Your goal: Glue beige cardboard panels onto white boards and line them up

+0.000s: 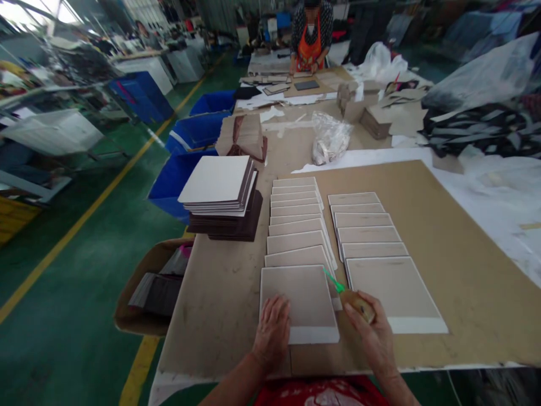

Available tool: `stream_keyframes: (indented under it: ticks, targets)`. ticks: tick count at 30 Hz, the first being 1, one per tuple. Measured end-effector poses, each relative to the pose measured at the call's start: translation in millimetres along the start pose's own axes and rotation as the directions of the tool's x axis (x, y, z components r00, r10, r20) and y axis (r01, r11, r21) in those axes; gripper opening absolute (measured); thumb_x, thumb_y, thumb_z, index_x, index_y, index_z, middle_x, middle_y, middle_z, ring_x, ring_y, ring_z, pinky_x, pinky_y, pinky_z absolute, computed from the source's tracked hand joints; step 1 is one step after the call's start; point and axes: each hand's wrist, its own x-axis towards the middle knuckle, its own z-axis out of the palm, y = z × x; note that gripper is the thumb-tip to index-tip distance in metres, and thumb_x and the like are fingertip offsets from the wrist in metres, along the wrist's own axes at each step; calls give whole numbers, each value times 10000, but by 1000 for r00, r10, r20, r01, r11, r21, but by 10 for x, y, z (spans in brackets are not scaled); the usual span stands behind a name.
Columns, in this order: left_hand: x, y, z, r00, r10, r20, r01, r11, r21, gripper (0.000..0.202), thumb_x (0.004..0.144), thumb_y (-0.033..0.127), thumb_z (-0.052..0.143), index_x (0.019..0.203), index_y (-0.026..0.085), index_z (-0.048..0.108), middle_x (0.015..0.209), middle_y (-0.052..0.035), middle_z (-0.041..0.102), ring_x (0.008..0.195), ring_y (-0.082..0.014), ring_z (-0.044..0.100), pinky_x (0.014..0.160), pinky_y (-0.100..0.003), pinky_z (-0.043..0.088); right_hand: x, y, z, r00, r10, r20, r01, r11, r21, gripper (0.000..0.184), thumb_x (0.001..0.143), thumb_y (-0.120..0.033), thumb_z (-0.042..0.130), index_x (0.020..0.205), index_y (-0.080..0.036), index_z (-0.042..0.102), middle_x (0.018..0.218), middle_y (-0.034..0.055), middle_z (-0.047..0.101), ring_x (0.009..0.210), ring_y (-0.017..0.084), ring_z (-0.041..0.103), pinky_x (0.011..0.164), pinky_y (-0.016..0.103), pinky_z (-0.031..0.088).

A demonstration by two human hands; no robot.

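My right hand (374,327) is wrapped round a small yellowish squeeze bottle (360,306) with a thin green nozzle (336,282). The nozzle tip points left, at the upper right corner of the nearest grey panel (300,293). On that panel's left part my left hand (274,324) lies flat with its fingers stretched out. Behind the panel, a row of overlapping panels (295,243) runs away from me. To the right is a second overlapping row, its front panel (389,285) showing a pale strip along the near edge. What is in the bottle cannot be seen.
A stack of white and dark boards (217,180) stands left of the rows. Blue bins (169,186) and a cardboard box (127,316) sit beyond the table's left edge. A clear plastic bag (332,138) lies farther back. A person in an orange apron (309,51) works at the far end.
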Motion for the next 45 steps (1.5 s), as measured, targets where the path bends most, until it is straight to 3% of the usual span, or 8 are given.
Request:
stream_keyframes:
  ticks: [4,11,17,23,29,36,40,45]
  targets:
    - [-102,-194,4,999,35,26,-36,999,12,479,916,195,498,1395,176,494,1423,-85,551,1370,-255,437,1140,-464,400,-166,64,209,992,-129,6,129,989,-75,484,722,-510,762,1073,-204,628,1021,64,657,920,251,611,829,403,500]
    - [-70,-133,38,1000,2,30,-3,1000,28,472,915,223,491,1385,194,518,1417,-63,566,1364,-259,437,1164,-508,338,-180,121,338,958,-284,-47,270,944,-191,414,791,-486,707,1076,-202,607,1036,77,613,965,272,576,884,447,474]
    - [-74,-143,42,999,0,37,-1,1000,23,458,912,214,485,1367,195,535,1375,-59,592,1341,-256,454,1161,-513,334,-226,117,523,927,-369,63,374,899,-227,306,847,-431,678,1072,-231,621,1049,75,614,993,277,578,908,467,471]
    - [-102,-141,101,999,-8,45,8,1000,6,433,933,249,483,1357,185,544,1340,-72,607,1331,-257,466,1170,-524,317,-339,39,929,887,-413,205,451,872,-192,279,871,-377,652,1108,-235,615,1096,80,608,1042,260,583,952,455,484]
    - [-113,-136,114,998,-22,56,24,1000,-19,489,923,309,532,1398,194,511,1370,-77,585,1350,-258,446,1185,-503,308,-358,-20,1059,876,-415,245,464,865,-193,279,877,-357,639,1124,-236,600,1103,91,602,1041,270,590,946,479,499]
    - [-81,-129,61,999,-15,51,17,999,-39,487,922,344,541,1389,207,524,1374,-72,581,1353,-251,444,1190,-467,312,-460,-86,1349,845,-416,335,481,866,-138,247,867,-313,639,1103,-245,628,1087,73,635,1006,248,623,906,426,539]
    - [-91,-129,80,999,-19,43,20,999,-40,471,929,342,531,1382,212,530,1375,-67,581,1345,-249,450,1189,-465,310,-448,-42,1255,860,-419,291,472,869,-145,265,860,-345,656,1103,-243,624,1095,78,632,1018,256,620,921,443,527]
    - [-107,-129,119,999,-29,19,30,999,-32,468,925,325,530,1376,202,532,1353,-60,601,1335,-245,457,1181,-464,324,-354,71,827,897,-405,179,436,878,-197,313,866,-430,654,1105,-234,607,1082,97,614,1021,292,589,930,510,486]
